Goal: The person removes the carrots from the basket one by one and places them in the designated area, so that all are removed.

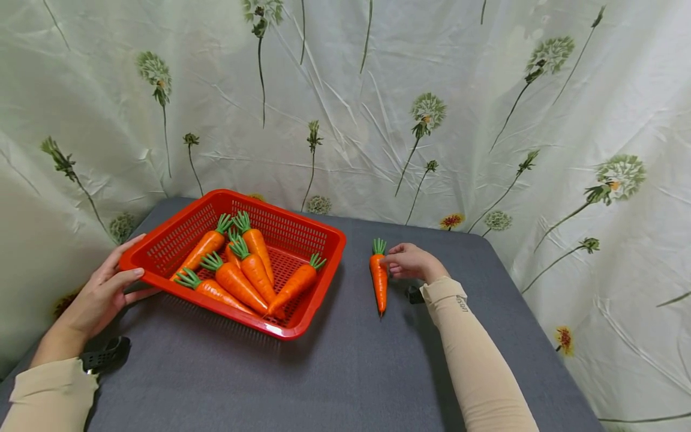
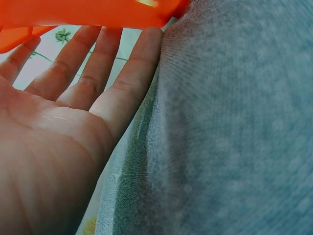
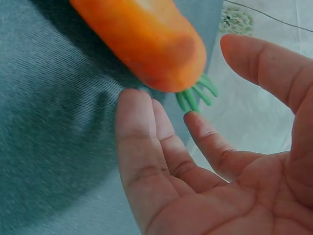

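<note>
In the head view my left hand [image 1: 102, 294] holds the left corner of a red plastic basket [image 1: 329, 264], thumb over the rim and other fingers along the outside and below. The left wrist view shows this hand's [image 2: 83, 107] fingers reaching up to the basket's edge [image 2: 93, 13]. Several carrots [image 1: 237, 282] with green tops lie inside the basket. One more carrot [image 1: 380, 282] lies on the table, its green top pointing away. Right beside its thick end is my right hand [image 1: 410, 262]. In the right wrist view its fingers [image 3: 134, 117] are spread apart around the carrot's [image 3: 156, 49] top end, nothing gripped.
A grey cloth [image 1: 345, 384] covers the table, whose far edge runs behind the basket. Behind and at both sides hangs a pale curtain [image 1: 356, 120] printed with dandelions. Dark straps [image 1: 105, 355] sit at the wrists.
</note>
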The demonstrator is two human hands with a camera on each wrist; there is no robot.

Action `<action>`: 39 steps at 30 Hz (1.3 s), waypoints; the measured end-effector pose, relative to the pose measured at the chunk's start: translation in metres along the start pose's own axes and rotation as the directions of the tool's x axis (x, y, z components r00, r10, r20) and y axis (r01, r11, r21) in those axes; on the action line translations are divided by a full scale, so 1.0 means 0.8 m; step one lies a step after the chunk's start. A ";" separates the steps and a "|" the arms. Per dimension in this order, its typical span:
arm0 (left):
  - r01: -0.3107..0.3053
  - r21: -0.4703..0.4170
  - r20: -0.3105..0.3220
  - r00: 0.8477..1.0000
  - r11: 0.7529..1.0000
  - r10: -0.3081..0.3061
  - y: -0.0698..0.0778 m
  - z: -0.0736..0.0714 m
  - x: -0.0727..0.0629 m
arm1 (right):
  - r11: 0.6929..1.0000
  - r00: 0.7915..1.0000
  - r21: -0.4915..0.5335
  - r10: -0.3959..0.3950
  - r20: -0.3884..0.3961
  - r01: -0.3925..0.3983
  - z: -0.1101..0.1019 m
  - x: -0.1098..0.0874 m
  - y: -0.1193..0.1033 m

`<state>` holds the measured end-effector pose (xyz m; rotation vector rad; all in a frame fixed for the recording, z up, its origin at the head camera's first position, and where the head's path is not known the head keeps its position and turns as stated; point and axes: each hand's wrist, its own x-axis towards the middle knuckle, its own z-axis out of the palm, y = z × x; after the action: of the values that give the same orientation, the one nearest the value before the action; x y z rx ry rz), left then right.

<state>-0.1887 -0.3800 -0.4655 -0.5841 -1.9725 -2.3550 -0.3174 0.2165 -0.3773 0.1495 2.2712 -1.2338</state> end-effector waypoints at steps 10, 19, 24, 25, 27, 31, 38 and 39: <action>0.017 0.017 -0.019 1.000 1.000 -0.017 -0.001 0.000 0.000 | 0.998 0.999 -0.058 -0.039 -0.032 0.037 -0.012 -0.014 -0.029; 0.006 -0.010 -0.004 1.000 1.000 -0.006 0.000 0.001 0.001 | 0.989 0.994 -0.104 -0.109 -0.029 0.105 -0.009 -0.035 -0.076; 0.021 0.008 -0.019 1.000 1.000 -0.021 0.001 0.002 0.001 | 0.980 0.989 -0.138 -0.145 -0.023 0.140 0.002 -0.042 -0.100; 0.026 0.017 -0.024 0.999 1.000 -0.025 0.001 0.002 0.001 | 0.979 0.989 -0.145 -0.149 -0.021 0.144 0.005 -0.043 -0.105; 0.033 0.033 -0.033 0.999 0.999 -0.032 0.001 0.004 0.001 | 0.978 0.988 -0.148 -0.151 -0.016 0.147 0.010 -0.045 -0.114; 0.046 0.061 -0.049 0.998 0.997 -0.043 0.001 0.006 0.002 | 0.973 0.987 -0.171 -0.158 -0.003 0.155 0.023 -0.048 -0.130; 0.058 0.064 -0.062 0.997 0.996 -0.054 0.002 0.003 0.000 | 0.955 0.982 -0.231 -0.183 0.042 0.188 0.046 -0.044 -0.154; 0.058 0.064 -0.062 0.997 0.996 -0.054 0.003 0.003 0.000 | 0.954 0.981 -0.231 -0.184 0.051 0.191 0.050 -0.045 -0.158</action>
<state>-0.1872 -0.3781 -0.4633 -0.4556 -2.0576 -2.2991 -0.3141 0.1172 -0.2825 -0.1753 2.4285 -1.0380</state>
